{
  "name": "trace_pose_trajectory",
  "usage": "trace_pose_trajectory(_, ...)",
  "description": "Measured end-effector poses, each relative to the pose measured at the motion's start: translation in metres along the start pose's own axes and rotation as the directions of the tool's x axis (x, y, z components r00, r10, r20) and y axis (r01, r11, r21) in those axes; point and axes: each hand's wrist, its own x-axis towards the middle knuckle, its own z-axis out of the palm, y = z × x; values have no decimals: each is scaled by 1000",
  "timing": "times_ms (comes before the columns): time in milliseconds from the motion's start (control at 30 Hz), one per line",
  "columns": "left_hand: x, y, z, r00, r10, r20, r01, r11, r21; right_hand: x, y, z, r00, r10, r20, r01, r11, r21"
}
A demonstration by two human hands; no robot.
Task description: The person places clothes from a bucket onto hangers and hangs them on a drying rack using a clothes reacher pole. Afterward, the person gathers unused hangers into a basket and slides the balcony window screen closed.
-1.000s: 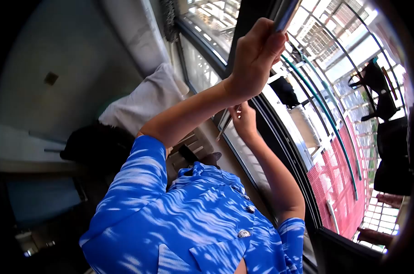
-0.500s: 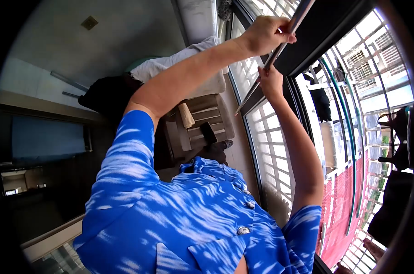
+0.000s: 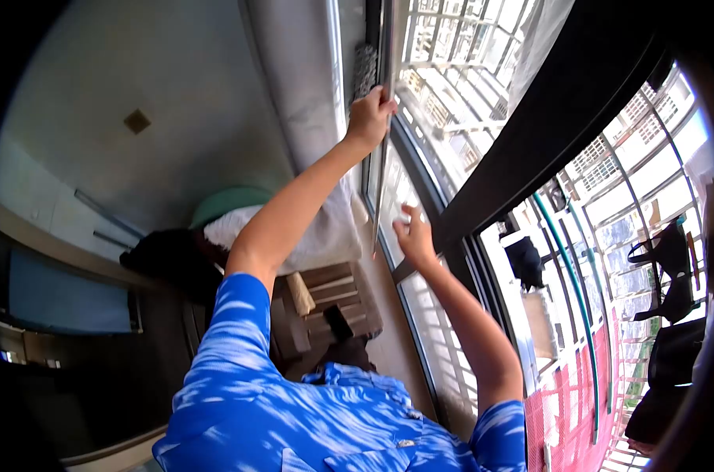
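My left hand [image 3: 370, 118] is wrapped around a long thin metal pole [image 3: 381, 185] held up along the window. The pole's lower end hangs over the floor strip beside the window, while its upper part runs out of the top of the view. My right hand [image 3: 416, 240] is raised a little to the right of the pole, apart from it, with fingers spread and nothing in them. Behind both hands stands the dark-framed window [image 3: 428, 185]. A grey fuzzy item [image 3: 364, 72] shows just left of the pole, above my left hand.
Below is a slatted wooden seat [image 3: 365, 299] with a beige roll [image 3: 299, 294] and a dark phone-like object [image 3: 338, 322]. White cloth [image 3: 318, 244] lies behind it. To the right, dark clothes [image 3: 672, 267] and a green pole [image 3: 569, 283] hang by the window grille.
My left hand has carried the pole left, and it now stands closer to vertical. My right hand has let go of the pole and opened. The view has shifted too.
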Motion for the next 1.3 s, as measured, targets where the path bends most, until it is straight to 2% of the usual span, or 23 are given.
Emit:
trace_pose_trajectory(33, 9, -10, 1, 999, -28, -27, 26, 999, -44, -6, 3, 1, 999, -25, -30, 25, 1000, 14)
trace_pose_trajectory(67, 17, -22, 0, 997, -72, -22, 72, 997, -11, -11, 0, -2, 996, 94, -7, -94, 995, 43)
trace_pose_trajectory(133, 32, -44, 2, 986, -156, -57, 154, 987, -40, -20, 17, 2, 999, 6, -48, -6, 1000, 11)
trace_pose_trajectory(167, 38, -54, 3, 986, -147, -73, 150, 988, 37, -24, 21, 3, 998, 48, -38, -45, 997, 61)
trace_pose_trajectory(200, 47, -78, 5, 989, -133, -71, 136, 990, 39, -28, 24, 2, 998, 57, -34, -54, 995, 87)
trace_pose_trajectory(233, 52, -90, 6, 972, -225, -73, 226, 974, 2, -32, 31, 5, 998, 49, -43, -46, 997, 69)
trace_pose_trajectory(300, 58, -118, 9, 964, -245, -105, 247, 969, 8, -38, 28, 0, 998, 62, -32, -56, 985, 166)
trace_pose_trajectory(367, 66, -148, 16, 946, -258, -196, 255, 966, -42, -42, 12, -11, 994, 108, 4, -108, 982, 157)
trace_pose_trajectory(400, 72, -157, 15, 955, -217, -204, 230, 972, 43, -45, 9, -14, 992, 129, 18, -130, 974, 188)
trace_pose_trajectory(433, 79, -163, 13, 960, -204, -194, 228, 968, 107, -50, 18, -8, 988, 152, -2, -144, 940, 309)
trace_pose_trajectory(467, 83, -166, 12, 963, -180, -199, 211, 966, 151, -54, 17, -9, 988, 152, 5, -146, 942, 303)
trace_pose_trajectory(500, 85, -148, 13, 944, -238, -227, 282, 941, 186, -58, 15, -11, 988, 151, 13, -148, 943, 299)
trace_pose_trajectory(533, 103, -188, 9, 955, -173, -240, 233, 940, 251, -63, 17, -10, 990, 137, 14, -136, 951, 277)
trace_pose_trajectory(567, 110, -186, 5, 960, -186, -209, 247, 915, 320, -66, 17, -10, 992, 128, 4, -124, 958, 257)
trace_pose_trajectory(633, 132, -242, -5, 964, -246, -105, 263, 943, 206, -76, 20, -7, 987, 160, -11, -152, 953, 263)
trace_pose_trajectory(767, 135, -217, -5, 914, -386, 122, 389, 921, 5, -92, 18, -12, 980, 195, -29, -185, 960, 212)
trace_pose_trajectory(800, 136, -211, -8, 890, -421, 174, 433, 901, -34, -95, 16, -17, 961, 275, 20, -271, 933, 238)
trace_pose_trajectory(833, 136, -209, -9, 863, -453, 225, 475, 879, -52, -99, 23, -14, 963, 270, -1, -259, 924, 282)
trace_pose_trajectory(933, 137, -222, -15, 791, -499, 354, 543, 839, -31, -112, 33, -14, 957, 263, -124, -225, 940, 258)
trace_pose_trajectory(967, 139, -234, -15, 784, -512, 352, 533, 845, 42, -115, 37, -14, 951, 283, -124, -243, 933, 265)
trace_pose_trajectory(1033, 140, -250, -18, 758, -508, 409, 550, 835, 18, -121, 48, -14, 937, 318, -147, -269, 922, 280)
trace_pose_trajectory(1100, 137, -256, -15, 769, -505, 393, 547, 837, 7, -128, 59, -12, 932, 276, -233, -209, 938, 276)
trace_pose_trajectory(1300, 117, -296, 0, 775, -530, 344, 527, 843, 111, -146, 59, -33, 870, 366, -330, -271, 915, 300)
